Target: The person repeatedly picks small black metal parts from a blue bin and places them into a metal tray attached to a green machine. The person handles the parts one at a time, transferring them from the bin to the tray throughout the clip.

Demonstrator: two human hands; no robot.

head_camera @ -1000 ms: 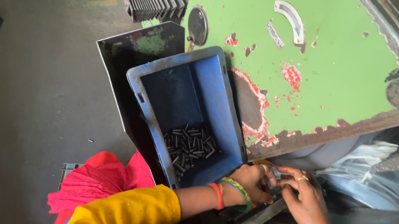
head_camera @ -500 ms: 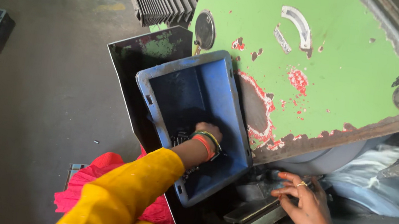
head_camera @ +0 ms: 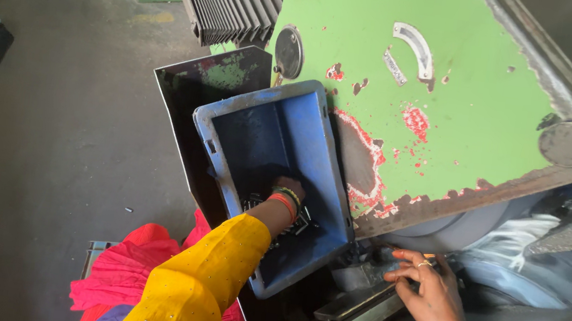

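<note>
The left hand [head_camera: 288, 189] is sunk in the bin [head_camera: 278, 137]; its fingers are buried among small dark parts [head_camera: 296, 221], grip hidden. The right hand [head_camera: 428, 286] is spread wide on a metal block [head_camera: 362, 307].

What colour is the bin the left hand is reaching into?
Blue, scuffed and dusty along its rim. The bin shows best in the head view, with the left hand inside it.

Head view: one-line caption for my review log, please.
Left hand reaches into a blue plastic bin holding small dark metal pieces, while the right hand rests on a metal fixture below a green machine.
</note>
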